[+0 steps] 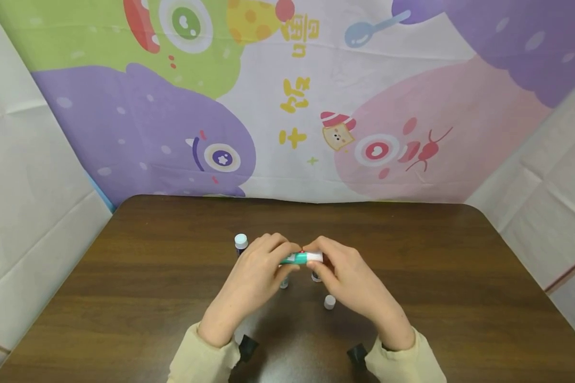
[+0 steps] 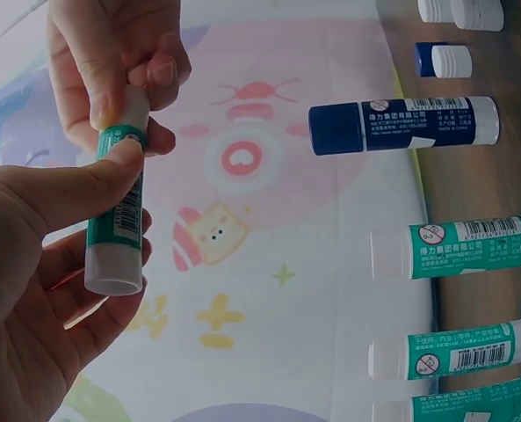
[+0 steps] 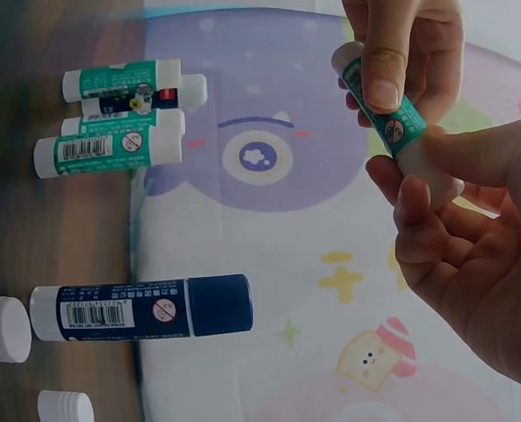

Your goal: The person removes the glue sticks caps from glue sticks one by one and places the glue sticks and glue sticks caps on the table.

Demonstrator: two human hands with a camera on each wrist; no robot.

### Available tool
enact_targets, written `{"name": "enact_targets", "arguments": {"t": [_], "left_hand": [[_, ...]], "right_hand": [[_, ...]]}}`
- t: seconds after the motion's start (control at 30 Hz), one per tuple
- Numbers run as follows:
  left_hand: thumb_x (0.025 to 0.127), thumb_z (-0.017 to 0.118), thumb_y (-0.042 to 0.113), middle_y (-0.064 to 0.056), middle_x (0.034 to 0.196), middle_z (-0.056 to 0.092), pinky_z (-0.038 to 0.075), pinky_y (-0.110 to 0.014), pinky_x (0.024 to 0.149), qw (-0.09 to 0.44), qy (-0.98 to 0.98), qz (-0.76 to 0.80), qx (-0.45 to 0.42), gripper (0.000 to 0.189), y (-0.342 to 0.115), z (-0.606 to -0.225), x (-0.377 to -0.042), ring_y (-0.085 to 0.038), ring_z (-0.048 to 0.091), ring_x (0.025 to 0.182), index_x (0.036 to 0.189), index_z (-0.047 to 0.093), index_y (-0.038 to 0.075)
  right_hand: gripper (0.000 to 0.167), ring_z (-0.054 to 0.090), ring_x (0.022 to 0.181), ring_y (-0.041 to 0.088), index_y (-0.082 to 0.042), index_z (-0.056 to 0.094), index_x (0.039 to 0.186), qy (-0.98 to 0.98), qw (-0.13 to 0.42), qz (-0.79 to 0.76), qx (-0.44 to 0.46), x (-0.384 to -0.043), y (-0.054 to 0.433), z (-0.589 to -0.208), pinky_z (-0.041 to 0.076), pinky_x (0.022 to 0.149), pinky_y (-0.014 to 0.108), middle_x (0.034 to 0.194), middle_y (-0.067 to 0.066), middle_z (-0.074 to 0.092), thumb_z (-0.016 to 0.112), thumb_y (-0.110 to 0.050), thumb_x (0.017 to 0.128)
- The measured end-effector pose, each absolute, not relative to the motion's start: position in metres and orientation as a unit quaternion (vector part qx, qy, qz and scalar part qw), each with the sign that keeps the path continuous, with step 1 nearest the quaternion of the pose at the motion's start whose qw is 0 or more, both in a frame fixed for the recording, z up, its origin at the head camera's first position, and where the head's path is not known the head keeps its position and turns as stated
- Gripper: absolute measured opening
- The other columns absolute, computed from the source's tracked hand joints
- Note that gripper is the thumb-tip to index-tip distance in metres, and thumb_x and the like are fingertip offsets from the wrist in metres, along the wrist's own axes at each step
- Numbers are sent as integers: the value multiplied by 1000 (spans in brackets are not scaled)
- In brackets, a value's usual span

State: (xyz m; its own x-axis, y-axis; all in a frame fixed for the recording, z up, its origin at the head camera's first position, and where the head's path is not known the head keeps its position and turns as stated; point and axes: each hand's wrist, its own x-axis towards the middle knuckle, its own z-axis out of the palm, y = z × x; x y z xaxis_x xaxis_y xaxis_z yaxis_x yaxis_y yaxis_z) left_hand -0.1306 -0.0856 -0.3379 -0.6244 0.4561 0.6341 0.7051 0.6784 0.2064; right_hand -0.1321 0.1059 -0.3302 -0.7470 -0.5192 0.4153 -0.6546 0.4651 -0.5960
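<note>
A green glue stick point(image 1: 297, 258) with white ends is held level between both hands above the table. My left hand point(image 1: 259, 268) grips its green body between thumb and fingers. At the other end, my right hand point(image 1: 350, 268) pinches the white cap point(image 1: 314, 256). Whether the cap is loose or seated cannot be told. In the left wrist view, the barcode label point(image 2: 128, 211) shows past the left thumb. Below the hands stands a navy glue stick point(image 3: 128, 312) with a navy cap, mostly hidden in the head view.
Several green glue sticks point(image 3: 102, 151) with white tops stand upright on the left, with a white-topped navy one point(image 1: 241, 243) among them. A small white cap point(image 1: 329, 302) lies near the right wrist on the brown table point(image 1: 148, 276). A cartoon cloth point(image 1: 268, 175) hangs behind.
</note>
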Motion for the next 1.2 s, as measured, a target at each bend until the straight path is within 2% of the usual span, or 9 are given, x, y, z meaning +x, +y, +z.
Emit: {"name": "enact_targets", "arguments": {"t": [0.07,0.13,0.3,0.53,0.93,1.03,1.2], "left_hand": [[73,74,18,7,87,58,41,-23,70,279,-873,-219,-335,22,-87,-337,-131,-9,49,76,92,63,15],[73,75,17,6,87,58,42,-24,70,286,-877,-210,-325,23,-91,-337,-132,-11,50,77,92,63,14],[70,77,11,2,84,57,42,-28,72,316,-891,-210,-249,26,-111,-334,-135,-16,50,75,92,62,10],[76,70,11,0,82,58,42,-30,68,330,-888,-243,-208,20,-120,-330,-136,-15,50,71,94,61,8],[73,67,6,-4,79,62,46,-31,59,321,-892,-268,-171,25,-115,-331,-136,-16,56,66,96,56,7],[72,68,6,-6,76,62,44,-32,57,319,-897,-257,-167,27,-115,-331,-136,-18,54,63,97,56,6],[71,68,6,-2,74,58,40,-29,56,306,-904,-245,-171,25,-114,-332,-137,-15,48,62,94,58,7]], "right_hand": [[8,45,58,3,-15,55,96,-856,90,376,343,-133,108,-330,40,50,19,75,-8,49,57,-17,89],[10,45,59,4,-12,56,97,-868,116,354,328,-135,112,-329,40,52,19,77,-7,51,58,-16,89],[15,46,63,6,-9,57,101,-894,182,325,250,-139,131,-325,41,55,20,85,-3,60,61,-10,86],[16,45,60,7,-9,58,102,-894,176,328,247,-141,138,-321,40,54,20,81,-4,59,61,-12,86],[18,43,59,6,-9,60,100,-897,179,325,242,-141,137,-323,39,53,20,69,-6,50,65,-11,83],[20,44,60,7,-10,59,100,-897,182,322,243,-141,137,-324,39,54,20,68,-6,48,67,-12,81],[25,45,61,9,-10,57,100,-903,169,316,237,-141,137,-324,39,54,21,68,-6,49,70,-15,79]]}}
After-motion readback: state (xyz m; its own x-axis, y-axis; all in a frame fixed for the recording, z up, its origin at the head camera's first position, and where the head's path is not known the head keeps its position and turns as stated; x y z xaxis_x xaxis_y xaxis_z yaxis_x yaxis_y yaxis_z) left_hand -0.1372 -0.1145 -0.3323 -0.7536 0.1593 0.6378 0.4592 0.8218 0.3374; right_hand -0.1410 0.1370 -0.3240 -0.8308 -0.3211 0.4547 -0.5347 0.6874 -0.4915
